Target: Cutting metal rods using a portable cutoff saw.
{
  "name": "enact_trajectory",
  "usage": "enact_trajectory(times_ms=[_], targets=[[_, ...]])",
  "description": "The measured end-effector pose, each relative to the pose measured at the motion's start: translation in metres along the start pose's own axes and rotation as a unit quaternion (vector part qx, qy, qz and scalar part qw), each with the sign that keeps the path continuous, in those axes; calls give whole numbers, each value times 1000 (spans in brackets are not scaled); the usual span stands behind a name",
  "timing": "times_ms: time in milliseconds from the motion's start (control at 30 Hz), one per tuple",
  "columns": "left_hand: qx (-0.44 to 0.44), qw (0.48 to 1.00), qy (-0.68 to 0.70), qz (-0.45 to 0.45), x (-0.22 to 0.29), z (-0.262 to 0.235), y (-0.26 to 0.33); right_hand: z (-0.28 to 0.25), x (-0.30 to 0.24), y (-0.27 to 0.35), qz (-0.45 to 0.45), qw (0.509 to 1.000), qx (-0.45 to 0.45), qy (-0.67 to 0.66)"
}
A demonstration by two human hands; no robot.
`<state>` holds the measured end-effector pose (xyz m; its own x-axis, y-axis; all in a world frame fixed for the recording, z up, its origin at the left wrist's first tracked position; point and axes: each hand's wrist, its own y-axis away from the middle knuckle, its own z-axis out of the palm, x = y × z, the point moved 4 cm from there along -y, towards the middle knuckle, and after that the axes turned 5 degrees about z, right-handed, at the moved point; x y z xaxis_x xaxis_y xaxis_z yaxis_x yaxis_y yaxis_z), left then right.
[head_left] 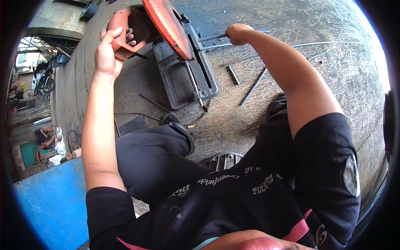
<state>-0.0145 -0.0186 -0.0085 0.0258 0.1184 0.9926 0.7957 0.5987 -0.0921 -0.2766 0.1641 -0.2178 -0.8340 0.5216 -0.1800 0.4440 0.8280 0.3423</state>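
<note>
While the left hand [110, 52] is grasping the orange D-shaped handle [119, 21] of a chop saw [175, 37], the right hand [238, 34] is clenching a grey metal bar [214, 36]; the saw is resting on the rough floor [225, 129] beyond the legs, and the bar is running from the right hand toward the right side of the dark base [174, 95]; a thinner rod [216, 46] is lying just beside it; a clamp screw [193, 81] is crossing the base's near part, and short cut bars [233, 75] are lying off to the right; good handling is probably depending on holding the bar level and snugly clamped, pressing the handle evenly, and leaving bare fingers and the black shoe [182, 131] clear of the blade guard [163, 18]; whether the clamp is gripping the bar, I cannot tell.
</note>
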Motion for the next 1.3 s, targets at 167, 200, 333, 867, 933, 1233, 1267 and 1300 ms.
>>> enact_trajectory(times_ms=[167, 200, 333, 867, 933, 1233, 1267, 1300], targets=[[8, 1000, 3, 14, 1, 7, -1, -13, -1, 13, -55, 998, 4, -34], [10, 1000, 0, 17, 2, 8, -2, -18, 0, 17, -57, 998, 7, -27], [15, 1000, 10, 15, 2, 10, -1, -36, -3, 43, -59, 990, -23, -127], [44, 999, 14, 5, 6, 13, 3, -78, -115, 186, -231, 537, -346, -733], [41, 999, 2, 12, 6, 12, 1, -83, -124, 193, -238, 493, -368, -752], [196, 883, -314, 288, 24, 2, 0, -103, -140, 191, -214, 537, -284, -765], [185, 878, -285, 337, 36, 14, 9, -104, -141, 189, -219, 538, -284, -763], [153, 895, -205, 365, 50, 36, 21, -104, -140, 186, -219, 569, -252, -751]])
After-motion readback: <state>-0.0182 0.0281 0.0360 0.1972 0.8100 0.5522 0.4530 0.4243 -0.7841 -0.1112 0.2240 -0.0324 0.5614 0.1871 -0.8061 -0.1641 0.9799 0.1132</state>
